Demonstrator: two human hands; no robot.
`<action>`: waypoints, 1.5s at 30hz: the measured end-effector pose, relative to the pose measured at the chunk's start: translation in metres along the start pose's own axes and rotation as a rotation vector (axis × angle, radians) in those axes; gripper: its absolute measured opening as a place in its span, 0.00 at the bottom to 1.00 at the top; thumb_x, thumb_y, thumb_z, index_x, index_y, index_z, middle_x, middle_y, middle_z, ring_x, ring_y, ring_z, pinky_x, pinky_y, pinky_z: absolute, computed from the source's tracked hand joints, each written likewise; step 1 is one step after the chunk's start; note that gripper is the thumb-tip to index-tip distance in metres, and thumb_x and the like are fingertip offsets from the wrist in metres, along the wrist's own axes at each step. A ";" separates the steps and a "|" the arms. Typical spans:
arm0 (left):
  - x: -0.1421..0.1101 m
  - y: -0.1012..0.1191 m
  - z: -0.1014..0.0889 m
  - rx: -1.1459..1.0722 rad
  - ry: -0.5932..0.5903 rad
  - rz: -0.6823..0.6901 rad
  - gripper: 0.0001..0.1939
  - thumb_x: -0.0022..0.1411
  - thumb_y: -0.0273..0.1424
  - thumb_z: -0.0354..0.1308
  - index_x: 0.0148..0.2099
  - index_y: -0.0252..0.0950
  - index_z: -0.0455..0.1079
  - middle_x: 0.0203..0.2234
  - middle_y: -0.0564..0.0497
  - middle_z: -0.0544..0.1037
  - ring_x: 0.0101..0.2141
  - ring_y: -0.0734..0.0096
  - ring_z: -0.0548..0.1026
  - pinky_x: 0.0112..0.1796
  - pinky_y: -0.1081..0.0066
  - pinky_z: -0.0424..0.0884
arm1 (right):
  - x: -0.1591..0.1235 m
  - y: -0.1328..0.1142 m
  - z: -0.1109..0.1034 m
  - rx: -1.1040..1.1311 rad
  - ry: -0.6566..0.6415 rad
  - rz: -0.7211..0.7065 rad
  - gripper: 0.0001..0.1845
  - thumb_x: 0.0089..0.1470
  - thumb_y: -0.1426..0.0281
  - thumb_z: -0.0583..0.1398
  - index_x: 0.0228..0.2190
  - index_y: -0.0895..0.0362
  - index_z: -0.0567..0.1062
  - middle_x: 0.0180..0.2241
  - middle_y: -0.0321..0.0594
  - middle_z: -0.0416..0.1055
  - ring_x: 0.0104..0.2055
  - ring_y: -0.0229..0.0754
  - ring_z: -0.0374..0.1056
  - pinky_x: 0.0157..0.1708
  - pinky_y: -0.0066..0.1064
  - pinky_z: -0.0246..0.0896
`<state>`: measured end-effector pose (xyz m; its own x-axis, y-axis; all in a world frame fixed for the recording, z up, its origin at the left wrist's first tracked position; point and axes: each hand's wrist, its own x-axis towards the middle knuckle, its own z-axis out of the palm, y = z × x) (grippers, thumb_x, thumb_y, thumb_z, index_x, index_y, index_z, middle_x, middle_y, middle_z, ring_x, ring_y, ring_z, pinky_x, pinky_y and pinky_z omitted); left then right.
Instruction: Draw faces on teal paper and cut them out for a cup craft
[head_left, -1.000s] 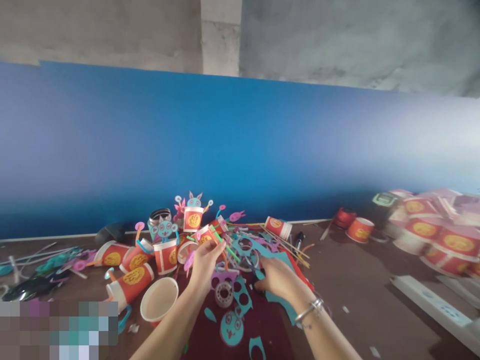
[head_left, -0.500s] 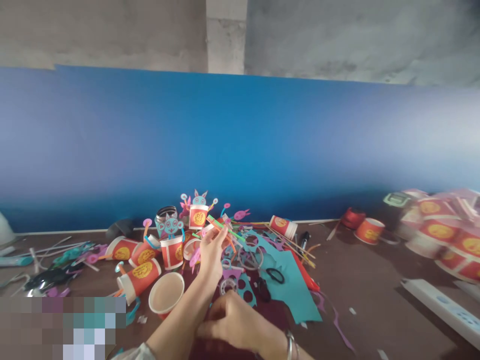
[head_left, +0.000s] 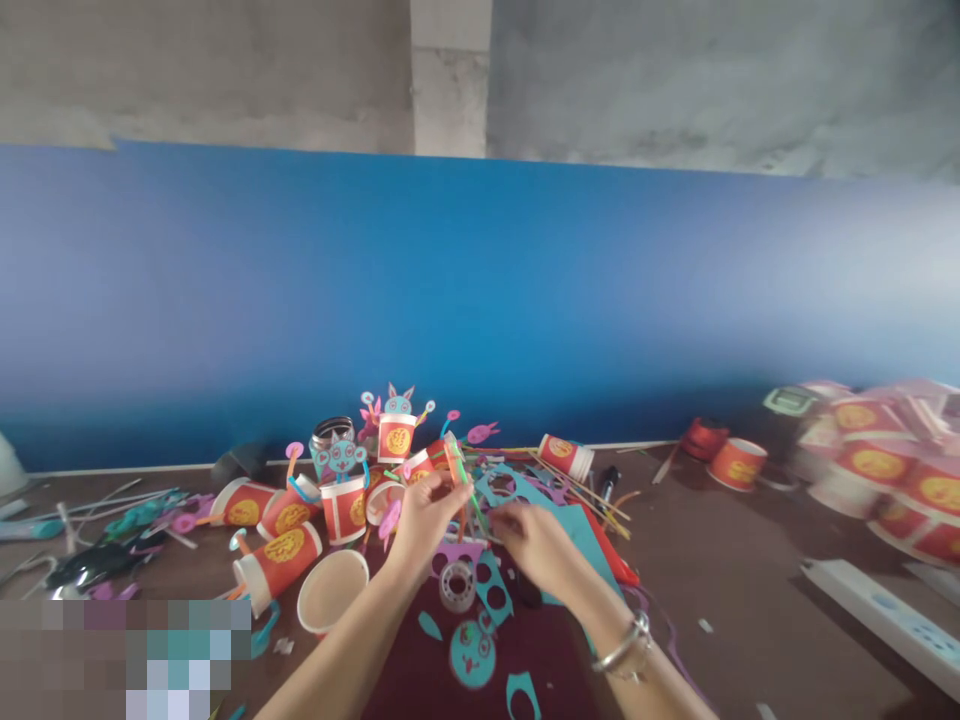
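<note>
My left hand [head_left: 429, 515] is closed on a small bunch of drinking straws [head_left: 456, 465], orange and green, held upright over the craft pile. Close beside it, my right hand [head_left: 536, 545] has its fingers pinched near the lower end of the green straw; what they grip is blurred. Below the hands lie a roll of clear tape [head_left: 457, 586], a blue paper strip with round holes [head_left: 493, 590], and a round blue paper face [head_left: 473, 655]. An open paper cup [head_left: 334, 590] stands left of my left forearm.
Decorated red cups [head_left: 345, 508] with paper faces and straw arms crowd the left, some tipped over. Blue paper [head_left: 581, 530] and thin sticks [head_left: 592, 485] lie to the right. Further right are a red cup [head_left: 739, 464], stacked cups [head_left: 877, 465] and a white power strip [head_left: 885, 620].
My right hand has moved up and forward from beside my left forearm to the straws. The straws have turned from slanting to nearly upright. The blue paper face is now uncovered.
</note>
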<state>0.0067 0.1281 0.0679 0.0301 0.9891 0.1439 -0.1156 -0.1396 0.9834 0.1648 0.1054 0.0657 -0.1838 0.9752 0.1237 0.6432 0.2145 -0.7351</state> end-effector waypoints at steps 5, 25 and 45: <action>-0.016 -0.001 0.009 0.263 -0.175 0.054 0.06 0.48 0.31 0.61 0.25 0.33 0.73 0.17 0.55 0.71 0.21 0.74 0.66 0.24 0.75 0.61 | 0.011 -0.011 -0.008 0.458 0.105 -0.105 0.16 0.51 0.60 0.58 0.36 0.58 0.75 0.32 0.41 0.74 0.35 0.43 0.68 0.32 0.30 0.60; -0.080 -0.036 -0.112 1.070 0.309 0.069 0.47 0.44 0.37 0.60 0.64 0.38 0.43 0.48 0.41 0.68 0.48 0.48 0.69 0.44 0.54 0.65 | 0.012 -0.013 -0.004 0.771 0.269 0.037 0.19 0.45 0.55 0.63 0.32 0.58 0.77 0.27 0.37 0.68 0.26 0.35 0.56 0.23 0.26 0.51; -0.071 0.008 -0.052 1.016 -0.103 -0.081 0.46 0.40 0.30 0.61 0.62 0.39 0.50 0.57 0.39 0.62 0.51 0.45 0.67 0.46 0.58 0.64 | 0.007 -0.020 -0.006 0.760 0.143 0.004 0.17 0.44 0.57 0.64 0.30 0.58 0.77 0.20 0.33 0.62 0.22 0.33 0.53 0.20 0.25 0.47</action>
<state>-0.0477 0.0594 0.0600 0.0909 0.9953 0.0345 0.7850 -0.0929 0.6125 0.1547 0.1079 0.0855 -0.0519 0.9846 0.1671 -0.0530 0.1643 -0.9850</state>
